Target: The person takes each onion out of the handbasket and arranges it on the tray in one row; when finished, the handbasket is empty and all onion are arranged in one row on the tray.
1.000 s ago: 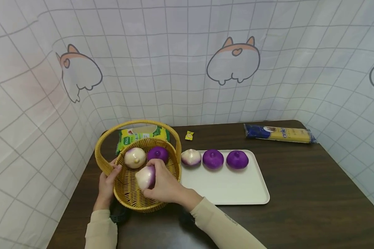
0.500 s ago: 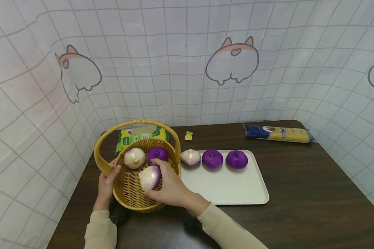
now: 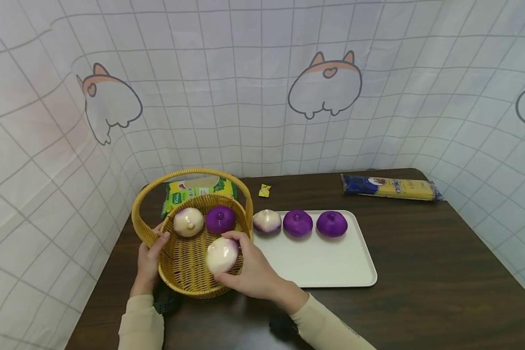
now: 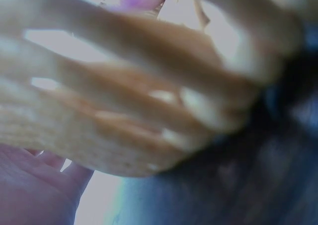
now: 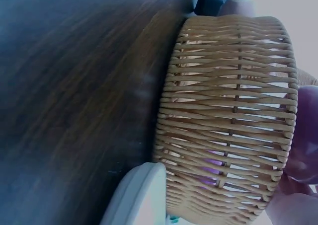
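Observation:
My left hand (image 3: pixel 148 262) holds the yellow wicker basket (image 3: pixel 185 270) by its left side, near the foot of the tall handle. In the left wrist view, the blurred basket weave (image 4: pixel 124 130) fills the frame above part of the hand (image 4: pixel 39 190). Over the basket's right half, my right hand (image 3: pixel 258 272) grips a glossy white-and-purple onion (image 3: pixel 221 255) between thumb and fingers. The right wrist view shows its purple side (image 5: pixel 305 135) just past the rim. Inside the basket lie another white-and-purple onion (image 3: pixel 188 222) and a purple onion (image 3: pixel 220 219).
Right of the basket is a white tray (image 3: pixel 319 267). Along its back edge sit a white-and-purple onion (image 3: pixel 267 221) and two purple onions (image 3: pixel 297 224). Behind are a green-and-yellow Knorr packet (image 3: pixel 170 201), a small yellow wrapper (image 3: pixel 264 190) and a blue-and-yellow pasta packet (image 3: pixel 391 188).
My right hand has moved rightward and slightly nearer to me with the onion, from mid-basket toward the right rim. The left hand and basket have stayed in place.

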Action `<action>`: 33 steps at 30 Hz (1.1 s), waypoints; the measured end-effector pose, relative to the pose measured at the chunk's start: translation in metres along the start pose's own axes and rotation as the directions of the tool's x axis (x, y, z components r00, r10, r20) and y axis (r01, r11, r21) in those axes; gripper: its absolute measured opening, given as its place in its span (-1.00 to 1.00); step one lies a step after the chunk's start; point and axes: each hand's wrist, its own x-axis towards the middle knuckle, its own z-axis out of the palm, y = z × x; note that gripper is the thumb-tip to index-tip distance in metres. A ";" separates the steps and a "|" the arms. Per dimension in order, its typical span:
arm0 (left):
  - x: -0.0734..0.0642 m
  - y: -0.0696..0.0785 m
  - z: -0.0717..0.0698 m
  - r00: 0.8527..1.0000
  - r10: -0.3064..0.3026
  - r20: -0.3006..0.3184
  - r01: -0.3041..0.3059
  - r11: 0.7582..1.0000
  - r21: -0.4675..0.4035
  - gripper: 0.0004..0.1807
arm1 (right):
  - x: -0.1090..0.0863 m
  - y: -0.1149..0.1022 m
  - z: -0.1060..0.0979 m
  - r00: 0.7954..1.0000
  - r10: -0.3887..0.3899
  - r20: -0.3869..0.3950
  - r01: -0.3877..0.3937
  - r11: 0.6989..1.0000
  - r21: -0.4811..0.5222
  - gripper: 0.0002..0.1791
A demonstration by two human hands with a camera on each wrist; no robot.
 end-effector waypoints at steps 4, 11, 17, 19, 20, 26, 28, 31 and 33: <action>-0.001 0.000 0.000 1.000 -0.007 0.005 0.007 1.000 -0.005 -0.75 | -0.005 0.005 -0.002 0.998 -0.033 -0.052 0.035 0.998 0.051 -0.11; 0.002 -0.002 0.001 1.000 0.019 0.003 -0.019 1.000 -0.004 -0.74 | -0.014 0.017 -0.008 0.988 -0.068 -0.141 0.086 0.988 0.127 -0.12; 0.003 -0.002 0.000 1.000 0.025 -0.001 -0.025 1.000 -0.002 -0.77 | -0.020 0.008 -0.018 0.968 -0.043 -0.248 0.088 0.981 0.171 -0.20; 0.003 -0.002 0.000 1.000 0.022 -0.002 -0.022 1.000 -0.006 -0.79 | -0.021 0.001 -0.023 0.964 -0.038 -0.262 0.089 0.978 0.189 -0.23; 0.003 -0.002 0.000 1.000 0.019 -0.001 -0.019 1.000 -0.008 -0.79 | -0.022 -0.002 -0.025 0.963 -0.034 -0.266 0.088 0.977 0.193 -0.24; 0.002 -0.003 0.000 1.000 0.023 -0.002 -0.023 1.000 -0.010 -0.80 | -0.027 -0.004 -0.031 0.965 0.004 -0.264 0.066 0.965 0.254 -0.22; 0.002 -0.003 0.000 1.000 0.026 -0.006 -0.026 1.000 -0.008 -0.80 | -0.029 -0.002 -0.032 0.962 0.017 -0.273 0.062 0.959 0.276 -0.21; 0.002 -0.002 0.001 0.999 0.031 -0.007 -0.031 1.000 -0.006 -0.80 | -0.031 0.002 -0.034 0.951 0.042 -0.306 0.049 0.958 0.282 -0.22; 0.001 -0.002 0.001 0.999 0.031 -0.006 -0.032 0.999 -0.007 -0.79 | -0.033 0.015 -0.034 0.942 0.056 -0.331 0.041 0.959 0.280 -0.22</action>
